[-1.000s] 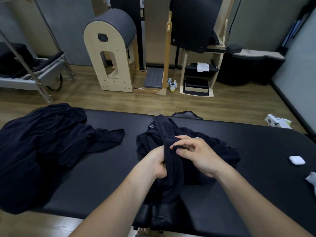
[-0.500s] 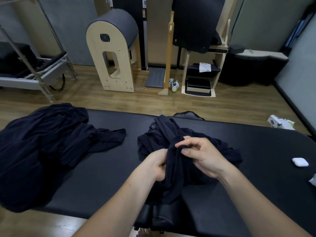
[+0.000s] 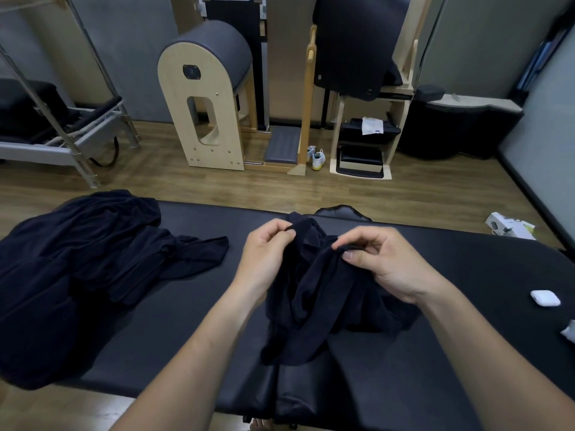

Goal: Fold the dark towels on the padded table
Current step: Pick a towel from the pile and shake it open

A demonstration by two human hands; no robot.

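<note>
Head view: at frame centre, the left hand (image 3: 267, 253) and right hand (image 3: 384, 264), apart, each pinch the top edge of a crumpled dark towel (image 3: 314, 306) drooping onto the desk (image 3: 186, 325). It looks soft, limp and light; corners make the best hold.

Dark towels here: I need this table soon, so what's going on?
A person pinches the bunched top of one dark towel with left hand and right hand over the middle of the padded table. It is crumpled, not yet folded. A heap of more towels lies unfolded at the left.
</note>
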